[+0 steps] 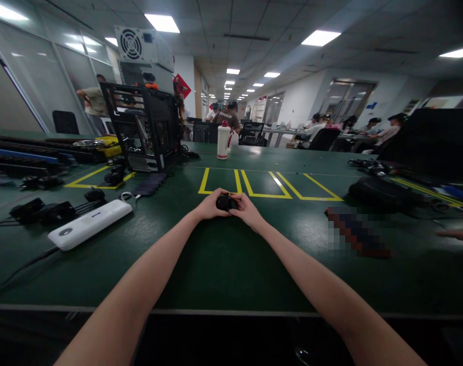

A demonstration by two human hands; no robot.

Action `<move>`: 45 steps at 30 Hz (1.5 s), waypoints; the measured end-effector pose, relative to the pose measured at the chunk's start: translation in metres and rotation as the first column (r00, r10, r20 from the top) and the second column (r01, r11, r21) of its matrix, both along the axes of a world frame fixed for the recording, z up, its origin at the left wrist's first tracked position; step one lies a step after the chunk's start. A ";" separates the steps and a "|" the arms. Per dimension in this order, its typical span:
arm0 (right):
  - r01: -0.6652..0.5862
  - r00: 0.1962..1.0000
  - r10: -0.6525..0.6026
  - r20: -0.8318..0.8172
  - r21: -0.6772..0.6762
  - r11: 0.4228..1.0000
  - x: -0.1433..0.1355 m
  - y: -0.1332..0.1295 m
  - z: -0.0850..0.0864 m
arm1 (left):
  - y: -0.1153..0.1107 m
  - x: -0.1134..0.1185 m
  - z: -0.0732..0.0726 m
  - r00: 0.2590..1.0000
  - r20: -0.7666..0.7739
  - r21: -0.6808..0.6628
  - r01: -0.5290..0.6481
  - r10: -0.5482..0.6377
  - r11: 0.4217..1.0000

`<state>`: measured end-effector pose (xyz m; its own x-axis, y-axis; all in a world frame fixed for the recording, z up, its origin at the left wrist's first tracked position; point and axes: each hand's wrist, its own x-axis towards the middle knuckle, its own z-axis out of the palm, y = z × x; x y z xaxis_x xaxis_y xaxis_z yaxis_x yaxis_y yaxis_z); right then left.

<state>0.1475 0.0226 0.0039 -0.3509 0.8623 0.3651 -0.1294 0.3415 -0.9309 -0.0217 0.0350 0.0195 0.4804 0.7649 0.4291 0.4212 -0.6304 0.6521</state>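
Note:
Both of my hands meet over the green table (201,264), just in front of the yellow tape outlines (219,192). Between them is a small black object (225,203), too small and dark to name. My left hand (210,206) wraps its fingers round the left side of it. From the right, my right hand (250,211) grips it with thumb and fingers, the fingertips close to those of my left hand. Beyond the tape stands an upright white bottle (223,141) with a red top.
At the left are a white power strip (90,223), black adapters (50,211) and an open black computer case (145,127). A black pouch (381,193) and a blurred dark red object (359,234) lie at the right. Another person's hand (458,234) reaches in at the right edge.

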 end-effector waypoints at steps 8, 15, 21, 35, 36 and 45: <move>0.077 0.996 -0.078 0.053 0.036 0.996 0.003 -0.001 -0.002 | 0.003 -0.002 -0.001 1.000 -0.009 -0.024 -0.004 0.004 1.000; 0.417 0.765 -0.479 0.430 0.235 0.878 0.007 0.008 -0.006 | 0.021 0.000 -0.013 0.996 -0.032 -0.093 -0.085 0.082 0.992; 0.280 0.758 -0.409 0.508 0.313 0.907 0.004 0.009 -0.009 | 0.032 0.003 -0.021 0.993 -0.039 -0.123 -0.117 0.113 0.986; 0.322 0.607 -0.563 0.562 0.473 0.820 0.063 0.007 -0.009 | 0.004 0.001 -0.015 0.945 -0.107 -0.060 -0.316 0.309 0.947; 0.297 0.592 -0.568 0.572 0.500 0.813 0.067 -0.001 -0.008 | -0.004 -0.004 -0.014 0.949 -0.107 -0.051 -0.302 0.295 0.952; 0.261 0.483 -0.430 0.763 0.343 0.902 0.094 -0.118 0.014 | -0.129 -0.048 0.014 0.955 -0.251 -0.233 -0.221 0.160 0.947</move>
